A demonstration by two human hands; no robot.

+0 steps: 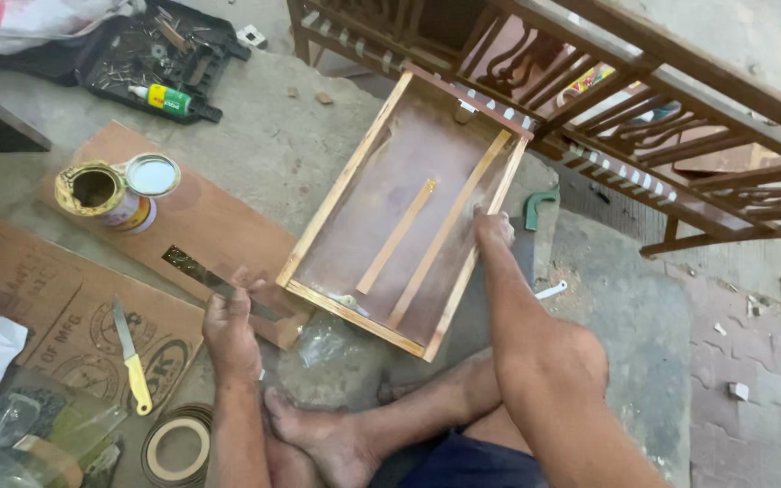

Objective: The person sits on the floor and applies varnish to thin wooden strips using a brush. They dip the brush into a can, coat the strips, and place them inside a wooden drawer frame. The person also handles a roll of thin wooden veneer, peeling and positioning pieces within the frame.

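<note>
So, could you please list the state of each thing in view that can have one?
Glue tin: open, lid beside it.
Wooden drawer: lying flat, two loose strips inside.
Knife: lying unheld on cardboard.
Metal strip: its end under the left hand.
Right hand: resting on the drawer's side.
Tape roll: lying flat.

I read this as an open-air carpentry spot, a makeshift furniture workshop on bare concrete ground [264, 145] with brick paving [752, 334] at 4 o'clock. At 1 o'clock I see an unfinished wooden furniture frame [644, 99]; at the centre lies a wooden drawer [409, 208]. At 9 o'clock stands an open adhesive tin [101, 194] on a plywood offcut [219, 226], and at 11 o'clock a black tray of screws [151, 50]. Wood scraps litter the ground.
</note>
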